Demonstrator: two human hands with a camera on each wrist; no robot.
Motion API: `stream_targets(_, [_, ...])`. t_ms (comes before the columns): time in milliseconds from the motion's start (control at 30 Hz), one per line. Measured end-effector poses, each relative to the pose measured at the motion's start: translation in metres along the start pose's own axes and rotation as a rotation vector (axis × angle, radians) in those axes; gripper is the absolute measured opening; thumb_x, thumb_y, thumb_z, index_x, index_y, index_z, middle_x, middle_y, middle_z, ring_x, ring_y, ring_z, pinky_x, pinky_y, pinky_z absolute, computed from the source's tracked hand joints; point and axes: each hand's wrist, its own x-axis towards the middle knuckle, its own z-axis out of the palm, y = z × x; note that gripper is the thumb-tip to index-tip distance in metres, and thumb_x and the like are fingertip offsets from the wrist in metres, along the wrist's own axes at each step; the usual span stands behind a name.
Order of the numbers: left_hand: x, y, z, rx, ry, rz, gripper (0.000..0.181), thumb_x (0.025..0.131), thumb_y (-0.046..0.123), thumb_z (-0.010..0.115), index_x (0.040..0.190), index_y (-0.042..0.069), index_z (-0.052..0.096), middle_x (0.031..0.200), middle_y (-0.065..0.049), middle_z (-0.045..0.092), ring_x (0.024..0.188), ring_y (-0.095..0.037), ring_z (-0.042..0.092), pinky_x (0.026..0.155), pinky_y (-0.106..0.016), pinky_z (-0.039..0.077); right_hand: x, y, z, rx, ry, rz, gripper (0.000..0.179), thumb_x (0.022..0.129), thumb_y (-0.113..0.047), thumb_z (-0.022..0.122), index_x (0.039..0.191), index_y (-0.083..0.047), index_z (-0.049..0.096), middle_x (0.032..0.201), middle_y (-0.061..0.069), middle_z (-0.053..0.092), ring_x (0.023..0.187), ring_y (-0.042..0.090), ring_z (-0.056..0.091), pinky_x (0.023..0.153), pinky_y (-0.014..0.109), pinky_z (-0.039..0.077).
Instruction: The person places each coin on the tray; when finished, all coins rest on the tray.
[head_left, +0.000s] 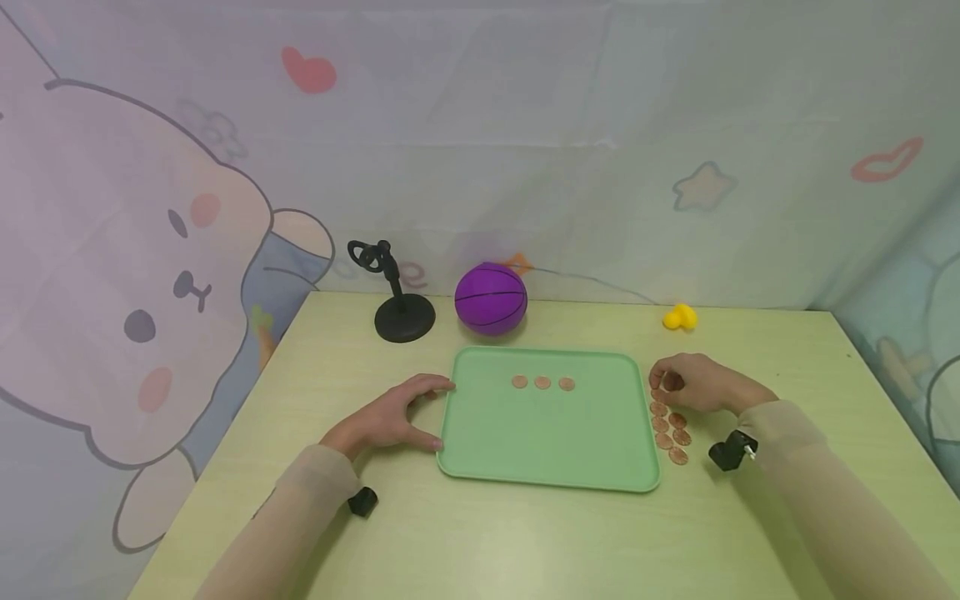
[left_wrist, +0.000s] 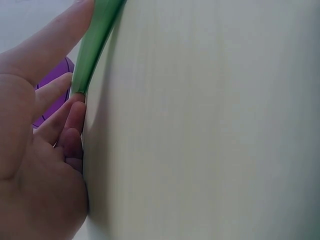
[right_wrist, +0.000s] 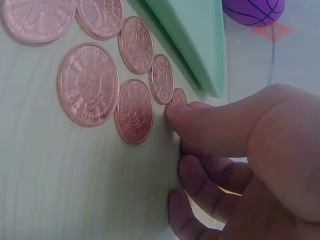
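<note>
A light green tray [head_left: 547, 450] lies on the table, three copper-coloured coins [head_left: 542, 382] in a row near its far edge. My left hand [head_left: 386, 417] touches the tray's left rim with fingertips and thumb spread apart; in the left wrist view the tray's edge [left_wrist: 92, 47] meets them. Beside the tray's right edge, several more copper coins [head_left: 661, 424] lie flat in two columns. Over their far end is my right hand [head_left: 697, 383], fingers bent. In the right wrist view its thumb touches the farthest visible coin [right_wrist: 180, 95]; whether a coin is pinched is hidden.
Behind the tray stand a purple ball [head_left: 491, 300] with black lines and a black stand [head_left: 403, 317] with a round base. A small yellow object [head_left: 680, 317] sits at the back right. A printed cloth [head_left: 480, 125] hangs behind the table.
</note>
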Motion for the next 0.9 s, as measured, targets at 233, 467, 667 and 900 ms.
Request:
stream_targets(233, [0.0,-0.0003,-0.0002,-0.001,-0.001,-0.006,0.09,0.074,0.032,0.098,0.151,0.024,0.053,0.157,0.003,0.046,0.138,-0.025,0.045,0.124,-0.051,0.028,0.0028,-0.001,0.0007,-0.008,-0.021,0.029,0.008,0.097,-0.004,0.071,0.1,-0.01,0.065,0.089,0.001,0.062,0.081,0.019,0.054,0.074,0.036,0.048])
stream_targets(467, [0.0003,-0.0011,0.0,-0.004,0.001,0.009,0.089,0.075,0.03,0.097,0.152,0.023,0.053,0.156,0.001,0.046,0.138,-0.027,0.045,0.124,-0.053,0.029,0.0035,-0.0029,0.0016,-0.017,-0.022,0.032,0.015,0.093,0.003,0.07,0.094,-0.009,0.061,0.085,0.001,0.057,0.08,0.019,0.052,0.073,0.035,0.046])
stream_targets(667, [0.0006,-0.0015,0.0001,-0.013,0.003,0.021,0.088,0.076,0.028,0.097,0.152,0.021,0.054,0.157,-0.001,0.046,0.138,-0.029,0.045,0.124,-0.054,0.029,0.005,-0.0023,0.004,-0.032,-0.009,0.022,0.02,0.092,0.007,0.067,0.094,-0.011,0.058,0.083,0.0,0.055,0.078,0.018,0.051,0.071,0.034,0.044])
stream_targets(900, [0.0007,-0.002,-0.0007,-0.008,-0.003,0.02,0.089,0.076,0.03,0.097,0.152,0.022,0.053,0.157,0.0,0.046,0.137,-0.027,0.045,0.124,-0.053,0.03,0.0037,-0.0018,0.0046,-0.043,0.012,0.024,0.02,0.091,0.005,0.069,0.095,-0.011,0.059,0.084,0.0,0.057,0.078,0.018,0.051,0.071,0.034,0.045])
